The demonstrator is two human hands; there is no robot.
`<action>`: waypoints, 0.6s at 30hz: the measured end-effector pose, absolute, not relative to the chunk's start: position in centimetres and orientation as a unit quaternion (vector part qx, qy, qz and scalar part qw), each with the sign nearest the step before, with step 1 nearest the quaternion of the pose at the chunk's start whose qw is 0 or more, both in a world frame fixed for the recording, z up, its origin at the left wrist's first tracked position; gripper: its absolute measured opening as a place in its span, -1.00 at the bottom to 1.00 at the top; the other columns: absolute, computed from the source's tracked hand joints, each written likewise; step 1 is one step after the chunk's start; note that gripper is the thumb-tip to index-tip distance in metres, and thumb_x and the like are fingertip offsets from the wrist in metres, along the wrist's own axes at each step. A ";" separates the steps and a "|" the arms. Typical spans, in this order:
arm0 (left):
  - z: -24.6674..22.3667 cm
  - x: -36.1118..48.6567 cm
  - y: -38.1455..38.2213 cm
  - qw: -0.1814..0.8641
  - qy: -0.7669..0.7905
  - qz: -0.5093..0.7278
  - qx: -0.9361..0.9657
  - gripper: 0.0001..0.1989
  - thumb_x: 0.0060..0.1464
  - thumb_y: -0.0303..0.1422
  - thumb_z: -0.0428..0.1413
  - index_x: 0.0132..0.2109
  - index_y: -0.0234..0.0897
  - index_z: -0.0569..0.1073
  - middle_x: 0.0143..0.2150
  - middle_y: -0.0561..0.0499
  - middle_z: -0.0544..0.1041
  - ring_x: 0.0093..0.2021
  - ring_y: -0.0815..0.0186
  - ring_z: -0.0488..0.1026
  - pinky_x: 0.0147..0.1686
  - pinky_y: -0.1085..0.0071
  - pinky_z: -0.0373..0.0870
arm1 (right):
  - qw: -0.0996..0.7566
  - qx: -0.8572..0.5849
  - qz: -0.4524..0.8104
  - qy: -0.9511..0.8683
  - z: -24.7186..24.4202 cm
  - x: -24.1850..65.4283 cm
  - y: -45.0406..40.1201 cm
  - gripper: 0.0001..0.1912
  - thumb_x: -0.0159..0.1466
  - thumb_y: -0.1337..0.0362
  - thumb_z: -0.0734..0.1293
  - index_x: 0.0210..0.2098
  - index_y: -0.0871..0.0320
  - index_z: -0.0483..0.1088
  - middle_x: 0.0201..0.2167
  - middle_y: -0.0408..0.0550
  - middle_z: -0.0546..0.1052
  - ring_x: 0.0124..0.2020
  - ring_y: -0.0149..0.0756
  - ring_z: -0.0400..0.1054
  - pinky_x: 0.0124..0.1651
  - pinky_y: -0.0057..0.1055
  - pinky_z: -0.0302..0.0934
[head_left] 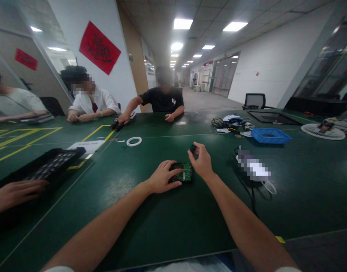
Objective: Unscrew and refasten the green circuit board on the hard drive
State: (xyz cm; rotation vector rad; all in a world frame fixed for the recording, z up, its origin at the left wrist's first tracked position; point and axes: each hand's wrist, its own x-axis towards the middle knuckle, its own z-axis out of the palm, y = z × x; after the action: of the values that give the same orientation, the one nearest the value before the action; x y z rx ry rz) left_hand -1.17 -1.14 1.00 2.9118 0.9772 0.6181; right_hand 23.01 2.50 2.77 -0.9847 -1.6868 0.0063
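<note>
On the green table in front of me lies a hard drive (187, 170), its green circuit board facing up. My left hand (164, 176) holds it from the left, with the thumb along the near edge and the fingers reaching over the top. Just above and to the right of the drive, my right hand (201, 160) is raised off the table. Its thumb and fingertips pinch a small black piece (193, 148), too small for me to name. The right hand and the drive are apart.
A white ring (133, 141) lies ahead to the left. Toward the right are a pixelated device with cables (254, 168), a blue tray (271, 136) and a white fan grille (322, 131). Another person's hand (19, 194) touches a black tray (40, 166) at left. People sit opposite.
</note>
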 end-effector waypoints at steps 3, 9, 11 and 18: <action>0.9 -1.2 -1.1 0.005 0.311 0.195 0.930 -0.41 0.23 0.08 0.08 0.33 0.04 0.35 0.34 -0.17 0.20 0.26 -0.09 0.20 0.24 -0.12 0.19 | 0.554 -0.419 -0.024 -0.719 3.1 23.1 2.3 -0.56 0.36 0.08 0.34 0.16 0.07 0.26 -0.07 0.08 0.48 -0.27 -0.19 0.47 -0.14 -0.09 0.52; 1.1 -1.3 -1.2 0.004 0.309 0.185 0.933 -0.41 0.25 0.08 0.06 0.34 0.04 0.34 0.36 -0.18 0.17 0.29 -0.10 0.17 0.25 -0.14 0.16 | 0.567 -0.392 -0.029 -0.724 3.3 23.2 2.5 -0.60 0.40 0.19 0.28 0.19 0.09 0.22 0.11 0.17 0.41 -0.02 -0.11 0.46 -0.06 -0.10 0.51; 1.1 -1.3 -1.3 0.004 0.309 0.184 0.933 -0.40 0.25 0.08 0.05 0.34 0.02 0.34 0.36 -0.19 0.16 0.29 -0.10 0.17 0.26 -0.14 0.15 | 0.572 -0.395 -0.032 -0.718 3.3 23.2 2.6 -0.60 0.39 0.17 0.30 0.17 0.08 0.22 0.13 0.17 0.41 -0.01 -0.09 0.46 -0.08 -0.09 0.51; 1.2 -1.3 -1.4 0.008 0.310 0.194 0.931 -0.42 0.24 0.08 0.07 0.32 0.02 0.37 0.36 -0.19 0.18 0.29 -0.12 0.18 0.24 -0.14 0.17 | 0.528 -0.411 -0.057 -0.741 3.9 23.3 1.8 -0.67 0.39 0.20 0.27 0.12 0.07 0.27 -0.03 0.12 0.41 -0.12 -0.11 0.43 -0.10 -0.10 0.48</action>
State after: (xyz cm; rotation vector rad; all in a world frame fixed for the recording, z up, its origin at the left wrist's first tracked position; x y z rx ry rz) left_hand -1.28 -1.37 1.21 2.9095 0.9707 0.6062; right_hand 23.30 1.85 3.94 -0.9814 -1.7701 -0.1358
